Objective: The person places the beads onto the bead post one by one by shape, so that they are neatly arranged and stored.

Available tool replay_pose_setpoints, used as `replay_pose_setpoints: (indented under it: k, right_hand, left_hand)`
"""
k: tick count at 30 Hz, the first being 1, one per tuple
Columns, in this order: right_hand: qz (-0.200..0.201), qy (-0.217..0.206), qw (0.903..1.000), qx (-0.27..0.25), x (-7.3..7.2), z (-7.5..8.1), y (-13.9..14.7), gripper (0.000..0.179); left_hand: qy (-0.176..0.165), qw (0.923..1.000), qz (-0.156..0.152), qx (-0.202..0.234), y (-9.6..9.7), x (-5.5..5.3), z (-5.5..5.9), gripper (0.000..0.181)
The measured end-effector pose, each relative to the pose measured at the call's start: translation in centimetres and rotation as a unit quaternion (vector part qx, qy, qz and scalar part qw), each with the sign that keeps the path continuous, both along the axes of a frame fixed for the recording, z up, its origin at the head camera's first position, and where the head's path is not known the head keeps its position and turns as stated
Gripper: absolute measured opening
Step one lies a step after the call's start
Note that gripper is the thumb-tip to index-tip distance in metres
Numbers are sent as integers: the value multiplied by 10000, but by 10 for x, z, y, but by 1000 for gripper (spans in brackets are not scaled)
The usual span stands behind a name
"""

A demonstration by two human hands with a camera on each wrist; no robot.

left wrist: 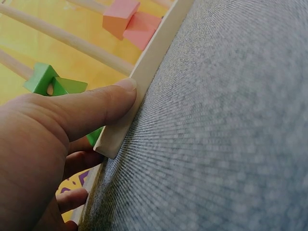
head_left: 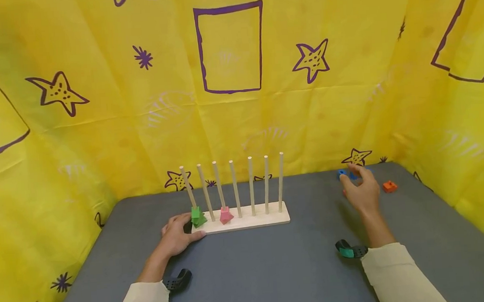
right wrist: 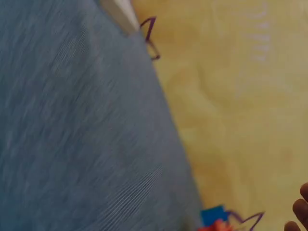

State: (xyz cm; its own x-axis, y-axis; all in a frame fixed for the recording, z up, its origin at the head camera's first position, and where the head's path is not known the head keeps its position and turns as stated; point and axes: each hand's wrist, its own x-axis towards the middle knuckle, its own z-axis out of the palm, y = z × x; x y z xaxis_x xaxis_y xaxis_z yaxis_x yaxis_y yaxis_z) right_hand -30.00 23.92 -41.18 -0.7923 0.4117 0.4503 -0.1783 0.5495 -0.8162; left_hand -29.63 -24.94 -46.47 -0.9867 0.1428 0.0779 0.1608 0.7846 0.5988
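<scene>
A pale wooden peg rack (head_left: 259, 219) with several upright dowels stands on the table. My left hand (head_left: 175, 237) grips its left end, the thumb (left wrist: 108, 103) along the front edge and the other fingers behind. Green blocks (head_left: 197, 217) sit at the foot of the leftmost dowel, and pink blocks (head_left: 226, 215) at the foot of the third. At the right, my right hand (head_left: 364, 193) hovers with fingers loosely bent and nothing seen between them. Blue blocks (head_left: 342, 174) lie close to its fingertips; a red block (right wrist: 219, 226) shows beside a blue one in the right wrist view.
An orange block (head_left: 390, 186) lies right of my right hand. The grey tabletop (head_left: 266, 269) ends at a yellow patterned cloth (head_left: 240, 123) that hangs behind and along both sides.
</scene>
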Motion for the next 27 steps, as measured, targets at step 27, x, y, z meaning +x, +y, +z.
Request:
replay_pose_setpoints:
  k: [27]
  right_hand:
    - [339,-1718,9756,1321,-13,-50,31,44]
  left_hand:
    - [-2,10000,-6,-33,0,2,0,75]
